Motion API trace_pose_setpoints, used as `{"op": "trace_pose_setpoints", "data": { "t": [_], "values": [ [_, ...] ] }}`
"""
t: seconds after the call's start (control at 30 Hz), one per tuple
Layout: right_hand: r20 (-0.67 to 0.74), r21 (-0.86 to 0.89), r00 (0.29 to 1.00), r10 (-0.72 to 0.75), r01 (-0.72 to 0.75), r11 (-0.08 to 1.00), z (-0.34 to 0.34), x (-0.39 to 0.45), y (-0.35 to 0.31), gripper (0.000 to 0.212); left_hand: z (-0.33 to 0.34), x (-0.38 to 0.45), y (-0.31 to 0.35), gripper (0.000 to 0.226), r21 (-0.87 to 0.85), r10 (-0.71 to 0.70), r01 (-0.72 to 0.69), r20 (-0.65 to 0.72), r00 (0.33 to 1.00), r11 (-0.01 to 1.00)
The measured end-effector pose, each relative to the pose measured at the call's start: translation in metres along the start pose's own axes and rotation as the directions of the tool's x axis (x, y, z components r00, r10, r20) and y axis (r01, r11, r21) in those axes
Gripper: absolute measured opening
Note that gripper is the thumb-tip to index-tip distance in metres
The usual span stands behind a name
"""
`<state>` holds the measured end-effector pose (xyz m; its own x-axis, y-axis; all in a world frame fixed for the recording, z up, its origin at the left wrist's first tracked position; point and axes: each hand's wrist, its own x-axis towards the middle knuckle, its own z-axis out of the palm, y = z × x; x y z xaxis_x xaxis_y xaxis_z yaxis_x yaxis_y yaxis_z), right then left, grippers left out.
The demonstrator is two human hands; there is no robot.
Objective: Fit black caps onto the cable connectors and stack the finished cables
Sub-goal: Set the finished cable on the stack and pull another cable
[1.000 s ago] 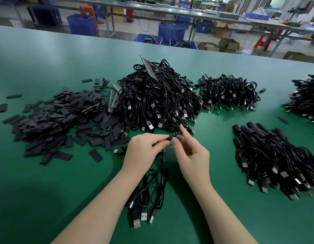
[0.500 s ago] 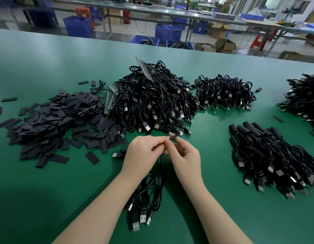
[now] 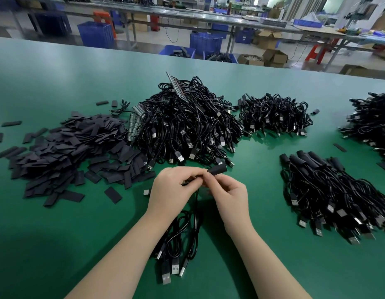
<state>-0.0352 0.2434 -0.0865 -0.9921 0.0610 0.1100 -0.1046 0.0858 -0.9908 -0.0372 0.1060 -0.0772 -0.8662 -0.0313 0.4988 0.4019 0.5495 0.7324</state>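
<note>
- While the left hand [image 3: 174,186] pinches the connector end of one cable [image 3: 195,214] just in front of the big tangled cable heap [image 3: 187,124], the right hand [image 3: 228,195] pinches a black cap [image 3: 217,169] between thumb and forefinger; both hands are closed on their parts, neither is slack
- Held end to end, cap and connector meet between the two sets of fingertips, which suits a straight push; the connector itself is hidden under the left fingers, so how far the cap is seated cannot be told
- Below the hands, on the near side of the heap, the rest of that cable lies looped on the green table [image 3: 57,244] with a few others, their USB plugs [image 3: 172,270] pointing toward the person; this looks like a small working batch kept within reach
- Left of the heap lies the pile of flat black caps [image 3: 64,154], touching the heap's edge, so the supply probably sits close to the hand that fetches it
- Right of the heap and nearer the person, the capped cables [image 3: 329,190] lie in one direction, capped ends away, plugs toward the person; this appears to be the finished stack, well apart from the raw heap so the two do not mix
- Behind that stack, just right of the heap, sits a smaller cable pile [image 3: 275,115]; its role cannot be told
- Judging by the heap's size, most of the work is not yet done
</note>
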Motion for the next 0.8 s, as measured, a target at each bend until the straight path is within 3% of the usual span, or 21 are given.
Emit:
{"op": "trace_pose_setpoints", "data": {
  "t": [0.1,0.17,0.2,0.27,0.33,0.4,0.43,0.5,0.57,0.7,0.8],
  "values": [
    [-0.132,0.186,0.991,0.014,0.010,0.983,-0.008,0.006,-0.016,0.021,-0.003,0.001,-0.004,0.031,0.041,0.023,-0.022,-0.041,0.999,0.999],
    [-0.245,0.353,0.970,0.011,0.078,0.932,-0.029,0.016,-0.036,0.019,-0.004,0.002,-0.007,0.029,0.035,0.025,-0.022,-0.081,0.996,0.999],
    [-0.320,0.356,0.947,-0.009,0.129,0.926,-0.044,0.020,-0.046,0.019,-0.005,0.002,-0.009,0.027,0.030,0.020,-0.017,-0.091,0.996,0.999],
    [-0.466,0.111,0.875,-0.130,0.204,0.973,-0.078,0.028,-0.064,0.019,-0.004,0.003,-0.013,0.025,0.025,-0.003,0.005,-0.090,0.996,1.000],
    [-0.507,-0.348,0.811,-0.292,0.117,0.930,-0.114,0.035,-0.073,0.023,-0.003,0.002,-0.014,0.023,0.017,-0.030,0.031,-0.071,0.997,0.999],
    [-0.468,-0.721,0.805,-0.364,-0.110,0.684,-0.146,0.043,-0.073,0.028,-0.001,0.002,-0.014,0.023,0.012,-0.050,0.051,-0.030,0.998,0.999],
    [-0.463,-0.797,0.822,-0.331,-0.223,0.561,-0.160,0.047,-0.069,0.027,-0.001,0.002,-0.014,0.022,0.009,-0.058,0.058,-0.003,0.998,0.998],
    [-0.484,-0.834,0.861,-0.158,-0.399,0.380,-0.179,0.054,-0.057,0.024,0.000,0.002,-0.014,0.022,0.007,-0.075,0.074,0.038,0.996,0.997],
    [-0.495,-0.845,0.869,0.002,-0.482,0.232,-0.186,0.055,-0.047,0.023,0.001,0.002,-0.016,0.022,0.007,-0.094,0.093,0.059,0.994,0.996],
    [-0.486,-0.872,0.873,-0.032,-0.482,0.086,-0.178,0.053,-0.034,0.023,0.002,0.002,-0.018,0.022,-0.004,-0.140,0.141,0.077,0.987,0.990],
    [-0.491,-0.871,0.871,-0.031,-0.489,0.056,-0.169,0.052,-0.031,0.013,0.001,0.001,-0.020,0.021,0.014,-0.169,0.169,0.111,0.979,0.986]
  ]
}}
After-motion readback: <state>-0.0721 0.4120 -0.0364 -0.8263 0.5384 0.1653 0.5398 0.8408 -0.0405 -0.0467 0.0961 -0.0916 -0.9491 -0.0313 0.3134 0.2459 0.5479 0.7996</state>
